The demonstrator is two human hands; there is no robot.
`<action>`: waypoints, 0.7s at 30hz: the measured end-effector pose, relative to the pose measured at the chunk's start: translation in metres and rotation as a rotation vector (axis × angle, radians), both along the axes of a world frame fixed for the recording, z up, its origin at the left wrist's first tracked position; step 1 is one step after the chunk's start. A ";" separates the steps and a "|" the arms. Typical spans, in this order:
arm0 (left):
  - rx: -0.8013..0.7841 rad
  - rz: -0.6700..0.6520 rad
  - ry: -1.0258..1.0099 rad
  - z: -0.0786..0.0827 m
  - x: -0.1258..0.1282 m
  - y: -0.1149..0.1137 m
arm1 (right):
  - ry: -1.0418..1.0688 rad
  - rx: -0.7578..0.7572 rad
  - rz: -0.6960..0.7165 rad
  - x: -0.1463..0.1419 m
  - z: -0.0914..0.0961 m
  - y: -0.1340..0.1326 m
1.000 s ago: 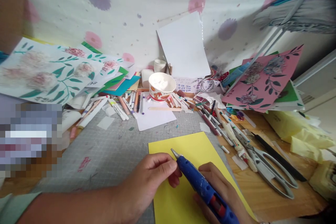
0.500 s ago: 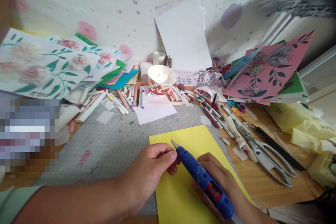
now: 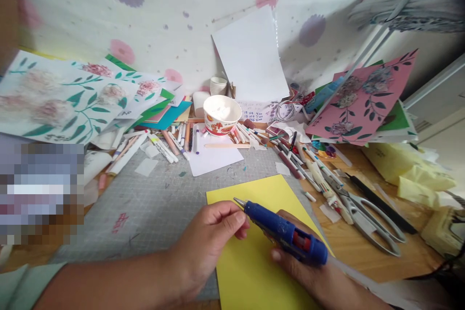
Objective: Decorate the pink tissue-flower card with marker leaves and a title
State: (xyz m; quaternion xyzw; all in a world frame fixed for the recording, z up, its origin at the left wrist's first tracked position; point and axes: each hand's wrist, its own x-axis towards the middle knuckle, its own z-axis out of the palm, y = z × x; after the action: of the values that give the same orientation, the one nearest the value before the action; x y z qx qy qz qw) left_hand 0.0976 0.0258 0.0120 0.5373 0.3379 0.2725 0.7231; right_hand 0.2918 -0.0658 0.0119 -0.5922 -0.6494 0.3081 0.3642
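Observation:
My right hand [image 3: 308,266] grips a blue glue gun [image 3: 283,233] with a red trigger, its metal nozzle pointing left over the top left part of a yellow sheet of paper [image 3: 261,271]. My left hand [image 3: 210,242] rests on the sheet's left edge, fingers curled and pinched together right beside the nozzle tip. What the fingertips hold, if anything, is hidden. The yellow sheet lies on a grey cutting mat [image 3: 160,198].
Markers and pens [image 3: 174,143] lie scattered behind the mat around a white paper bowl [image 3: 222,115]. Large grey scissors [image 3: 366,220] lie right of the sheet on the wooden table. Flower-decorated cards [image 3: 61,101] stack at left, a pink card [image 3: 363,101] at right, yellow tissue [image 3: 410,174] far right.
The glue gun has tilted flatter, its rear end swinging up and right while the nozzle stays near my left fingertips. The view shifted slightly.

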 end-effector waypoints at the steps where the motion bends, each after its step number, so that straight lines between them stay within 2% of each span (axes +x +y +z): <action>1: 0.005 -0.003 -0.001 0.000 0.000 0.000 | 0.008 -0.023 -0.013 0.001 -0.001 -0.001; 21: 0.019 0.026 -0.011 -0.003 0.001 -0.002 | 0.261 -0.165 -0.063 0.002 -0.005 0.000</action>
State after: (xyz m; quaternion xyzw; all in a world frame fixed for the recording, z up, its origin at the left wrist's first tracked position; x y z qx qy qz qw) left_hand 0.0982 0.0240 0.0090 0.5383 0.3380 0.2880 0.7163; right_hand 0.2939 -0.0659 0.0068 -0.5954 -0.5500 0.4231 0.4049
